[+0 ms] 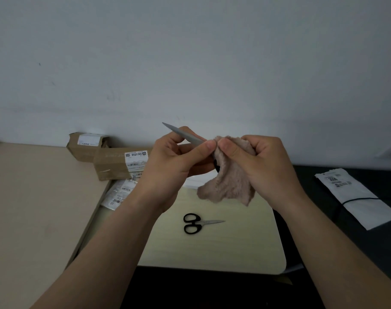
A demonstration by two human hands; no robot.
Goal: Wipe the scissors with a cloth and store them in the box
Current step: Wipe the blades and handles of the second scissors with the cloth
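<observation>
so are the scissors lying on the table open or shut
Shut: the scissors on the table show blades together as one slim point, black loops touching.

Left hand (174, 160) pinches scissors (186, 136), right hand (264, 162) grips cloth (230, 186), thumbs nearly touching.

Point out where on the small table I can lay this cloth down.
Bare tabletop lies between the black-handled scissors and the near edge, and to their right up to the rounded corner. The wide beige surface left of the cardboard boxes is bare too. Crowded: the back left, with boxes and loose labels.
</observation>
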